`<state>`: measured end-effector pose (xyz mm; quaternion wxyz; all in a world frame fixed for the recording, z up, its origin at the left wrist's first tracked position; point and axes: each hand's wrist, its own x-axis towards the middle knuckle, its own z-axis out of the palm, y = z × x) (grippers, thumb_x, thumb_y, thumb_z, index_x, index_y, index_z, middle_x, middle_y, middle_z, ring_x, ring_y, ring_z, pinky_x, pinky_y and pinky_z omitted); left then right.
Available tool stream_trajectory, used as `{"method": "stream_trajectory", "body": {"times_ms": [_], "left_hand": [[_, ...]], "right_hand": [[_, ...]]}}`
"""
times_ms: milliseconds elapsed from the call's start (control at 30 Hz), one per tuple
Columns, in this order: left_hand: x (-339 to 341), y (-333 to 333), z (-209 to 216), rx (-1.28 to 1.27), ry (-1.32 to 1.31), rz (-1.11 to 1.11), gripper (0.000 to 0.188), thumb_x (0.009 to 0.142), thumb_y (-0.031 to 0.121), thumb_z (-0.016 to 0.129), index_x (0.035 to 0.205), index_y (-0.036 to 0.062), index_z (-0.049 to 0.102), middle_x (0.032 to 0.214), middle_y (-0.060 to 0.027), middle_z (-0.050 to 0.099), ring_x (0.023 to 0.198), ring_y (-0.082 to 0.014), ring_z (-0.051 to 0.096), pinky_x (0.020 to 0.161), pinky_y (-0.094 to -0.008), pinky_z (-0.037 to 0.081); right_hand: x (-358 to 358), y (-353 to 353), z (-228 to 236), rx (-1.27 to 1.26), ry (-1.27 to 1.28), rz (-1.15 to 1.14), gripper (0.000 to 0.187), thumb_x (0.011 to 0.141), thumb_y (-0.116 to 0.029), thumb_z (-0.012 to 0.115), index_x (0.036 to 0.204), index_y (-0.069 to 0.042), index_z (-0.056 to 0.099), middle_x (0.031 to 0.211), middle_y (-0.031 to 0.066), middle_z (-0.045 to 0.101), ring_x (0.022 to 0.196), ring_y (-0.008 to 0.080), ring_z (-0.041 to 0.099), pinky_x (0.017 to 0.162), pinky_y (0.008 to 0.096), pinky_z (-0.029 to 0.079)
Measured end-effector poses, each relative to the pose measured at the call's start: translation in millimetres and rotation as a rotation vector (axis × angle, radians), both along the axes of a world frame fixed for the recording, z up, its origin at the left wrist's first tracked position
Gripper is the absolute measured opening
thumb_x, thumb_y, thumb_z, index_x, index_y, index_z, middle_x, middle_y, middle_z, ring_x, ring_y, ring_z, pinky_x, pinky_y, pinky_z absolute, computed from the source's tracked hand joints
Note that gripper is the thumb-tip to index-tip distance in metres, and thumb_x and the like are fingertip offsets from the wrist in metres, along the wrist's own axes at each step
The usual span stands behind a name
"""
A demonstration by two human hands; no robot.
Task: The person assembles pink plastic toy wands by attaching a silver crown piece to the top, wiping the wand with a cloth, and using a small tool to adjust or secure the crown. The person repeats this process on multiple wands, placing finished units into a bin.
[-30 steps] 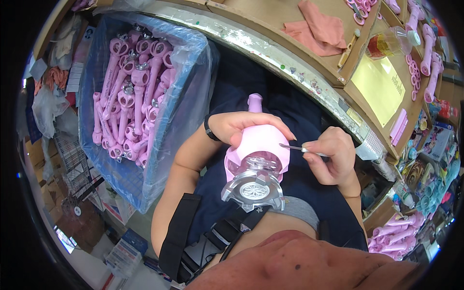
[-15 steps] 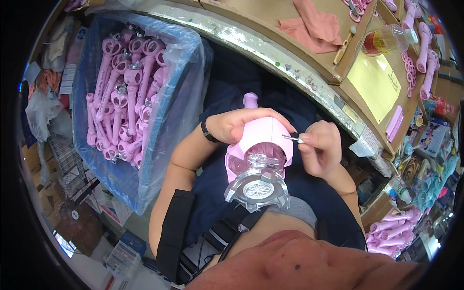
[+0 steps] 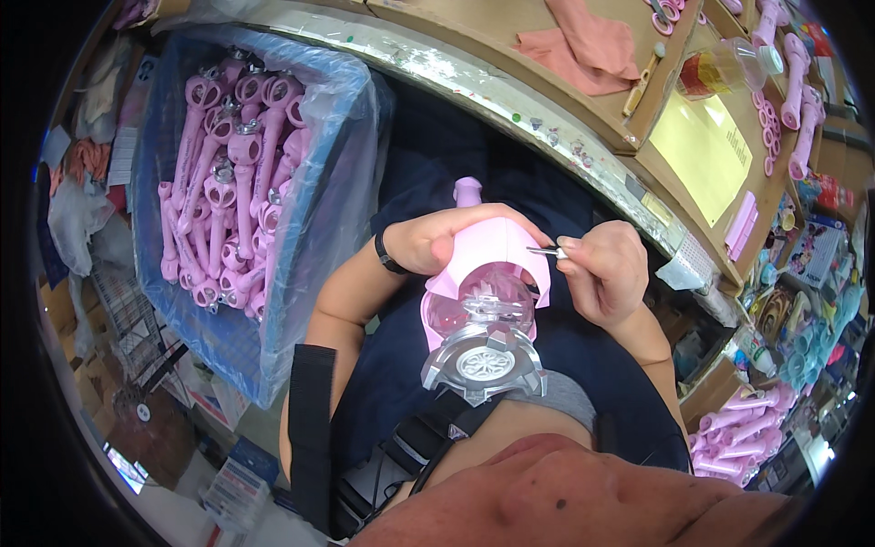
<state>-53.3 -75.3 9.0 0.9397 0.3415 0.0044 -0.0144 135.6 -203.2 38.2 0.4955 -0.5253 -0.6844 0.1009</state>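
Note:
My left hand (image 3: pixel 427 244) is wrapped around a pink plastic toy wand (image 3: pixel 490 244), held upright over my lap. Its stem (image 3: pixel 467 190) sticks out beyond my fingers. Under the pink shell sits a clear dome (image 3: pixel 497 301), and a silver crown-shaped end (image 3: pixel 485 363) faces toward me. Fingers pinched, my right hand (image 3: pixel 606 273) grips a small thin metal tool (image 3: pixel 547 252) by its pale end. The tool's tip lies at the right side of the pink shell; whether it touches or only overlaps, I cannot tell.
At left stands a blue crate (image 3: pixel 342 118) lined with clear plastic and full of pink wands. The workbench (image 3: pixel 437 73) beyond holds a salmon cloth (image 3: pixel 583 46), a brush (image 3: pixel 644 80), a bottle (image 3: pixel 729 68) and a yellow sheet (image 3: pixel 702 155). More pink parts (image 3: pixel 743 433) are heaped at lower right.
The whole view has shifted slightly. The tool's tip now shows more plainly against the shell, and my right hand has turned a little. Both grips are unchanged.

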Motion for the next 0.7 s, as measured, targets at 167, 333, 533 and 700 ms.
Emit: {"method": "stream_trajectory", "body": {"times_ms": [167, 333, 533, 700], "left_hand": [[3, 0, -2, 0.000, -0.082, -0.033, 0.099, 0.067, 0.065, 0.066, 0.129, -0.0072, 0.039, 0.123, -0.0147, 0.051, 0.116, -0.0197, 0.049, 0.098, -0.0326, 0.039], [2, 0, -1, -0.032, -0.106, -0.062, 0.094, 0.068, 0.060, 0.070, 0.128, -0.0065, 0.042, 0.121, -0.0136, 0.053, 0.113, -0.0185, 0.051, 0.095, -0.0314, 0.040], [3, 2, -2, -0.053, -0.091, -0.106, 0.092, 0.070, 0.058, 0.070, 0.128, -0.0067, 0.041, 0.121, -0.0147, 0.052, 0.113, -0.0197, 0.051, 0.094, -0.0314, 0.041], [2, 0, -2, -0.047, -0.166, -0.053, 0.091, 0.070, 0.056, 0.071, 0.129, -0.0068, 0.040, 0.122, -0.0156, 0.051, 0.114, -0.0205, 0.051, 0.095, -0.0317, 0.040]], "right_hand": [[1, -2, 2, 0.057, -0.034, 0.050, 0.031, 0.068, -0.008, 0.075, 0.096, -0.005, 0.063, 0.066, 0.0004, 0.055, 0.053, 0.0158, 0.047, 0.050, 0.0267, 0.037], [0, -6, 8, -0.053, 0.069, 0.119, 0.022, 0.074, -0.009, 0.071, 0.093, -0.005, 0.062, 0.064, 0.0013, 0.056, 0.049, 0.0153, 0.047, 0.048, 0.0271, 0.037], [8, -16, 33, -0.649, 0.571, 0.232, 0.012, 0.090, -0.011, 0.058, 0.094, 0.000, 0.059, 0.070, 0.0062, 0.061, 0.059, 0.0142, 0.059, 0.056, 0.0247, 0.046], [0, -14, 36, -0.488, 0.374, 0.173, 0.016, 0.083, -0.008, 0.065, 0.096, -0.003, 0.058, 0.073, 0.0071, 0.059, 0.058, 0.0197, 0.057, 0.055, 0.0265, 0.045]]}}
